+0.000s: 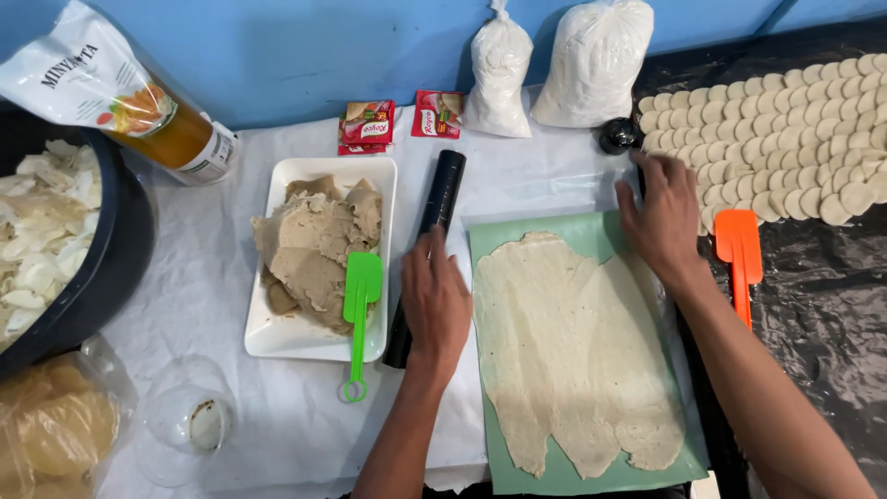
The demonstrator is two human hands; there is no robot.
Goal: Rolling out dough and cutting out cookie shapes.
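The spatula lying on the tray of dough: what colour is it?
Bright green spatula, clearest in the head view.

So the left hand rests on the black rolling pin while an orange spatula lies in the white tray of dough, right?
Not quite. In the head view the spatula in the white tray of dough is green; the orange one lies on the black sheet at right. The left hand does rest on the black rolling pin.

The left hand covers the middle of the black cylindrical rolling pin; the dark round basin of pale chips is cut off at the left edge.
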